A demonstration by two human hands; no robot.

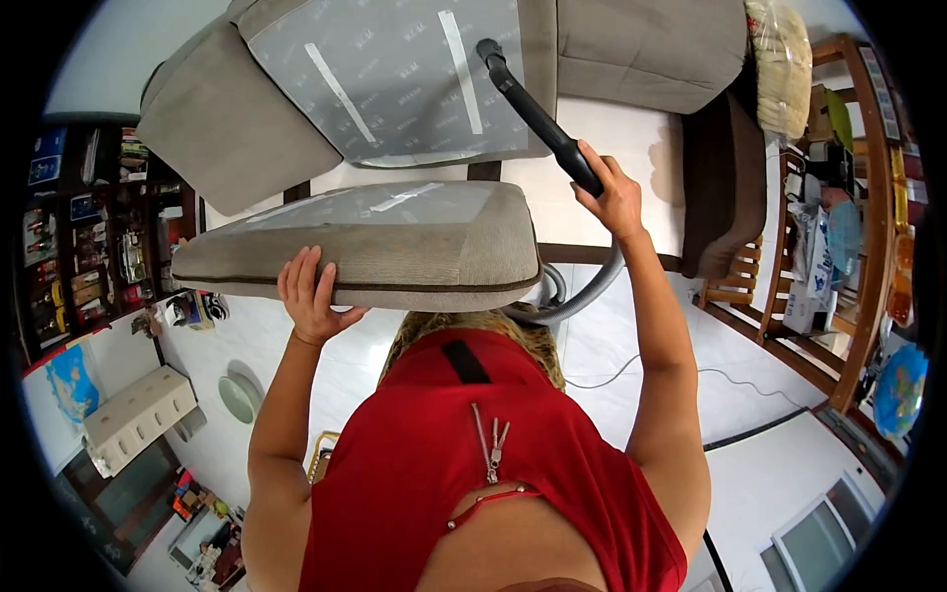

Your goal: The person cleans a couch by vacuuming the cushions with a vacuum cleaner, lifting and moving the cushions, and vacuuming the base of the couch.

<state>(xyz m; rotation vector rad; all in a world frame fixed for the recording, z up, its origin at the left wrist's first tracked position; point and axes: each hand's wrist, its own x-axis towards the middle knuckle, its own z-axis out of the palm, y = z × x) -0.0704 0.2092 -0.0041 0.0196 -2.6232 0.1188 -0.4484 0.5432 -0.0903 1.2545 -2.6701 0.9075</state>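
My right hand (614, 197) is wrapped round the black wand of a vacuum cleaner (541, 123). Its round brush head (488, 47) rests against the grey printed underside of an upright sofa cushion (404, 84), beside a strip of white tape. A ribbed grey hose (592, 289) runs down from the wand and curves behind the near cushion. My left hand (316, 296) lies with fingers spread on the edge of a second cushion (414, 257), which is tilted in front of me, its taped underside partly showing.
More grey cushions (232, 118) lean on the sofa, whose pale base (631, 178) has a dark brown armrest (725, 183). Dark shelves (99, 227) stand left. A wooden rack (848, 247) with bagged items is at right. A thin cord (730, 373) crosses the white floor.
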